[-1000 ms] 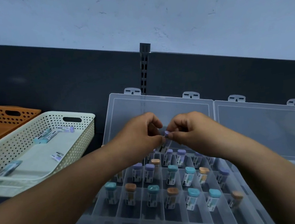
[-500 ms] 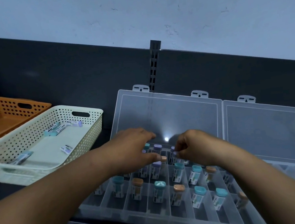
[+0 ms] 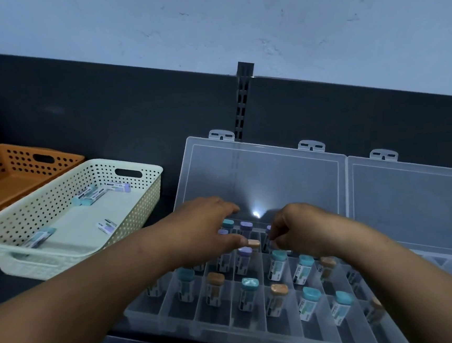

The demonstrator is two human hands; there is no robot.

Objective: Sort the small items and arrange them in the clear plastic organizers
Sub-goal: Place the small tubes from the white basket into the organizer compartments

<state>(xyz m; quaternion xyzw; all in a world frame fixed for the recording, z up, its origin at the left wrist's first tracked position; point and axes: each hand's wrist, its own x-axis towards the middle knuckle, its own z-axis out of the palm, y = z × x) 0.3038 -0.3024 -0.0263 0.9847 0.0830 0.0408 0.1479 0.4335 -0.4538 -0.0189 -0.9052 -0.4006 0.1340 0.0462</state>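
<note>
A clear plastic organizer (image 3: pixel 177 319) lies in front of me, its lid (image 3: pixel 260 173) open against the back wall. Its compartments hold several upright vials with teal, orange and purple caps, such as a teal-capped one (image 3: pixel 250 285). My right hand (image 3: pixel 301 230) hovers over the back rows with curled fingers and pinches a purple-capped vial (image 3: pixel 272 244), mostly hidden by the fingers. My left hand (image 3: pixel 205 228) stretches flat over the back left compartments. Its thumb tip is next to an orange cap (image 3: pixel 253 242).
A cream perforated basket (image 3: pixel 142 169) at the left holds several loose vials lying flat. An orange basket (image 3: pixel 0 163) stands behind it. A second clear organizer, lid (image 3: pixel 413 196) open, sits to the right. A dark wall panel runs along the back.
Both hands have come down from in front of the lid to the back rows of the organizer. The right hand has carried the purple-capped vial down with it, and the left fingers have straightened.
</note>
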